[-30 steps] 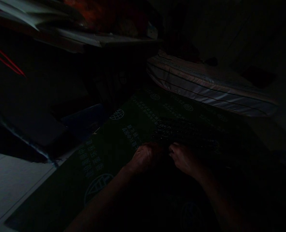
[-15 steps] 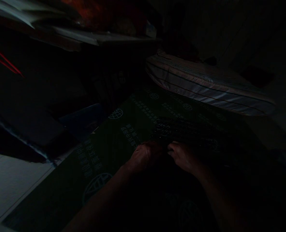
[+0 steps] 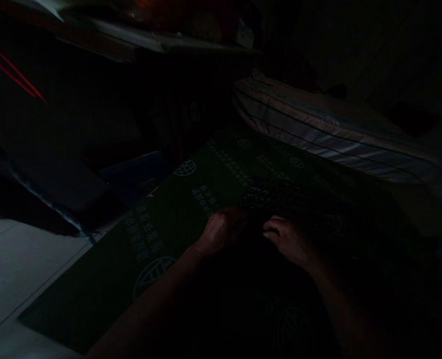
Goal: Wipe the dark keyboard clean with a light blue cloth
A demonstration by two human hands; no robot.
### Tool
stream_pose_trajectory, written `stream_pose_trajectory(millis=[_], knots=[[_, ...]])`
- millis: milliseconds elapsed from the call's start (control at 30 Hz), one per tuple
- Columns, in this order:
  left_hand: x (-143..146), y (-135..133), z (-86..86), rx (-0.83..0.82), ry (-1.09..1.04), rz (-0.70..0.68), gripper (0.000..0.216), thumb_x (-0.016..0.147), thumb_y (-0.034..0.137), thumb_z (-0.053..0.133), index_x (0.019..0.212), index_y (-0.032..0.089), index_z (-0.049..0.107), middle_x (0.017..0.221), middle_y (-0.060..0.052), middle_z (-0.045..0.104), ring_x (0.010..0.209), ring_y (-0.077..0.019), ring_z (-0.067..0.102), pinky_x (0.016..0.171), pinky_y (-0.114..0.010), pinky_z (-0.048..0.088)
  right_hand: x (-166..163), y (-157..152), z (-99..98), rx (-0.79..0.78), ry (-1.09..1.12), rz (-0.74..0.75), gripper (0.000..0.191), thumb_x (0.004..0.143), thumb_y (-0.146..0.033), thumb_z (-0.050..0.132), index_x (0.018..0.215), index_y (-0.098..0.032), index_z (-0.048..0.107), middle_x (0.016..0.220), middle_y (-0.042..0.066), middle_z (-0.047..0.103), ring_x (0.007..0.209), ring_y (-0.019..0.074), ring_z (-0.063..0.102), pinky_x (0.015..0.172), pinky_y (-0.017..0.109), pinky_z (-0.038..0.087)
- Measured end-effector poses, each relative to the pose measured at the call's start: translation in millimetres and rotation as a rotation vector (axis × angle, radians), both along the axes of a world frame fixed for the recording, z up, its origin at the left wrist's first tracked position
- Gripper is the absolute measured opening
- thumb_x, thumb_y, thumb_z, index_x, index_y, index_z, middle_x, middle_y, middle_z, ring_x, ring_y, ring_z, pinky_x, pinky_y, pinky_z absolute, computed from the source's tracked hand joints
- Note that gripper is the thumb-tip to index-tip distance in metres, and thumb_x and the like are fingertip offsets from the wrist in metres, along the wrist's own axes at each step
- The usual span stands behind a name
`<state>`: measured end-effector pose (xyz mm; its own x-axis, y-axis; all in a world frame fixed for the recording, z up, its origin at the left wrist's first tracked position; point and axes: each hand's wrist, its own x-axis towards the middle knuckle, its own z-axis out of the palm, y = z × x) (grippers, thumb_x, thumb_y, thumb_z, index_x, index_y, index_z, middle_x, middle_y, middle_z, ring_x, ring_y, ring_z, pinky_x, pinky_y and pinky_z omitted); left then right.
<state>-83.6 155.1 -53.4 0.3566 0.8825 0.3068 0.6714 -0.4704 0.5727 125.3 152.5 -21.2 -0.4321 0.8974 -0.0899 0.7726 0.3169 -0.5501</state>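
Note:
Very little light falls on the scene. My left hand [image 3: 222,227] is closed, its fingers curled down and lost in shadow over the green printed board [image 3: 221,184]. To its right, my right hand [image 3: 286,237] is also closed, thumb and forefinger brought together. Whatever either hand grips is too dark to make out. Just beyond both hands, a bundle of dark, glinting strips [image 3: 265,194] lies on the board; their exact kind cannot be told. White lettering and globe marks cover the board.
A striped mattress [image 3: 329,134] lies behind the board. On the left, a cluttered shelf or table [image 3: 161,42] stands above a blue item [image 3: 134,172]. Red cords [image 3: 13,67] hang at far left, over pale floor tiles [image 3: 15,269].
The view has shifted slightly, so the surroundings sit a little further right. Both hands stay close together at about the same place on the board; my right hand's fingers have shifted a little.

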Motion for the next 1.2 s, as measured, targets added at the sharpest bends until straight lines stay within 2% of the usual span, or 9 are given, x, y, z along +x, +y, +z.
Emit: stream_pose_trajectory(millis=[200, 467, 700, 833, 1200], knots=[[-2, 1, -0.9, -0.049, 0.016, 0.038, 0.023, 0.089, 0.018, 0.043, 0.084, 0.017, 0.066, 0.082, -0.004, 0.065, 0.073, -0.0127, 0.061, 0.066, -0.023, 0.047, -4, -2, 1.2, 0.067, -0.161, 0.055, 0.011, 0.086, -0.012, 0.054, 0.088, -0.015, 0.064, 0.092, 0.005, 0.062, 0.083, 0.0165, 0.060, 0.073, 0.027, 0.042], [-2, 0, -3.0, -0.039, 0.012, 0.034, 0.026, 0.091, 0.022, 0.040, 0.085, 0.017, 0.065, 0.081, -0.004, 0.064, 0.072, -0.0122, 0.060, 0.066, -0.023, 0.048, -23, -10, 19.2, 0.142, -0.493, 0.083, 0.017, 0.088, -0.011, 0.046, 0.088, -0.015, 0.063, 0.094, 0.007, 0.063, 0.085, 0.0190, 0.061, 0.070, 0.028, 0.039], [-2, -1, -3.9, -0.022, 0.026, 0.027, 0.027, 0.091, 0.023, 0.039, 0.086, 0.017, 0.065, 0.080, -0.004, 0.063, 0.072, -0.0122, 0.059, 0.066, -0.023, 0.048, -20, -7, 10.9, 0.133, -0.437, 0.040, 0.014, 0.088, -0.014, 0.048, 0.087, -0.017, 0.062, 0.094, 0.007, 0.063, 0.084, 0.0184, 0.061, 0.070, 0.028, 0.040], [-1, 0, -6.0, -0.026, 0.043, 0.038, 0.026, 0.091, 0.023, 0.041, 0.083, 0.017, 0.065, 0.078, -0.004, 0.063, 0.070, -0.0121, 0.059, 0.063, -0.022, 0.047, -16, -3, 8.1, 0.120, -0.360, 0.069, 0.011, 0.086, -0.014, 0.052, 0.085, -0.018, 0.062, 0.092, 0.006, 0.064, 0.083, 0.0175, 0.061, 0.070, 0.027, 0.040], [-1, -1, -1.1, -0.048, 0.039, 0.034, 0.023, 0.090, 0.021, 0.042, 0.084, 0.017, 0.064, 0.080, -0.004, 0.063, 0.071, -0.0125, 0.059, 0.065, -0.023, 0.047, -12, -6, 3.8, 0.155, -0.336, 0.089, 0.012, 0.087, -0.013, 0.051, 0.086, -0.018, 0.062, 0.093, 0.007, 0.063, 0.083, 0.0180, 0.061, 0.071, 0.028, 0.041]])
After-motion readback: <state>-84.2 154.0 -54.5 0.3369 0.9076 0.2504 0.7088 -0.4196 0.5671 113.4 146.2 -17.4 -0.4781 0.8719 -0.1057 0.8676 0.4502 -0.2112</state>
